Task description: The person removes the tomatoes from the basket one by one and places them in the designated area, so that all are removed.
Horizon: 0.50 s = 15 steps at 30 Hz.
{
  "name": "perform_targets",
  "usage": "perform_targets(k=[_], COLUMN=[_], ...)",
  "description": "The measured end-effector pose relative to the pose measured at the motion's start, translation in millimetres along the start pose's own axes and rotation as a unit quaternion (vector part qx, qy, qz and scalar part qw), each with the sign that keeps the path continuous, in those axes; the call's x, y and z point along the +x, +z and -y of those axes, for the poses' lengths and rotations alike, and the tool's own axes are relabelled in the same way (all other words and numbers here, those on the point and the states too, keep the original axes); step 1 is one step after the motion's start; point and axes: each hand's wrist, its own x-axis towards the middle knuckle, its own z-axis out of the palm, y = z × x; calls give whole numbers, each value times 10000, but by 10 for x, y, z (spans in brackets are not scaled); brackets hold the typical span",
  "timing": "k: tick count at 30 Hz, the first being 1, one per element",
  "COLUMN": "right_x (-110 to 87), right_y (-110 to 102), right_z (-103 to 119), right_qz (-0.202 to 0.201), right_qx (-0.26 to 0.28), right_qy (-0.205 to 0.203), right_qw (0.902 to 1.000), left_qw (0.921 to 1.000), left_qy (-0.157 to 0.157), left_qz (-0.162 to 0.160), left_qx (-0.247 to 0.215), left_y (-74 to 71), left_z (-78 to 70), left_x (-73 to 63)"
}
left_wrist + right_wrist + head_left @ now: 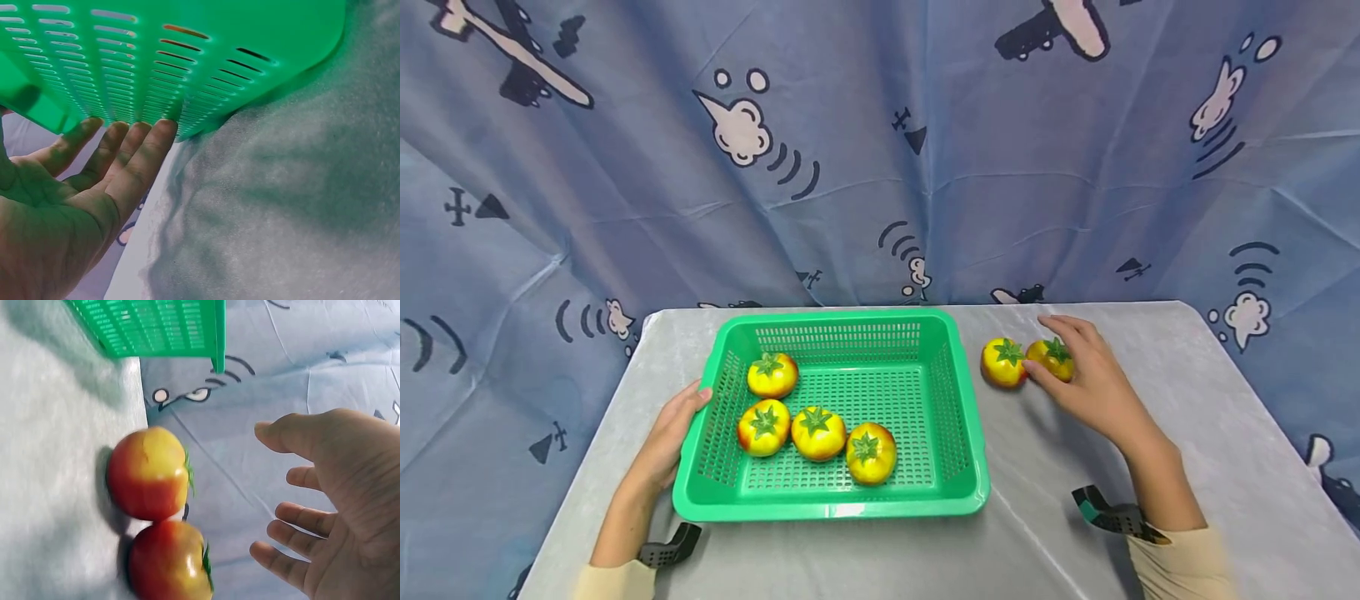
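Observation:
A green plastic basket with slotted walls holds several yellow-red tomatoes with green star-shaped tops. My left hand holds the basket's left side, thumb over the rim and fingertips against the slotted outer wall. To the right of the basket, two more tomatoes, a nearer-to-basket one and a right one, sit side by side, touching. Above the right one hovers my right hand, its thumb and fingers spread with nothing between them. In the right wrist view, a gap separates that hand from both tomatoes.
A pale grey cloth covers the table, whose far edge runs just behind the basket. Beyond it hangs a blue printed curtain. Each wrist wears a dark strap.

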Motion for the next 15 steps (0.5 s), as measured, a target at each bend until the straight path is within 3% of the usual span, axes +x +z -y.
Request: perform_targets(k=[6, 15], right_x=[42, 88], right_y=[39, 54], right_z=[148, 315], right_qz=[185, 328], right_qx=[82, 15], right_qy=[-209, -360], right_qw=[9996, 9988], left_qw=[9999, 10000], left_qy=[-48, 15], left_qz=[-124, -10], left_qx=[18, -6], left_y=[6, -2], left_z=[-11, 11], left_x=[2, 7])
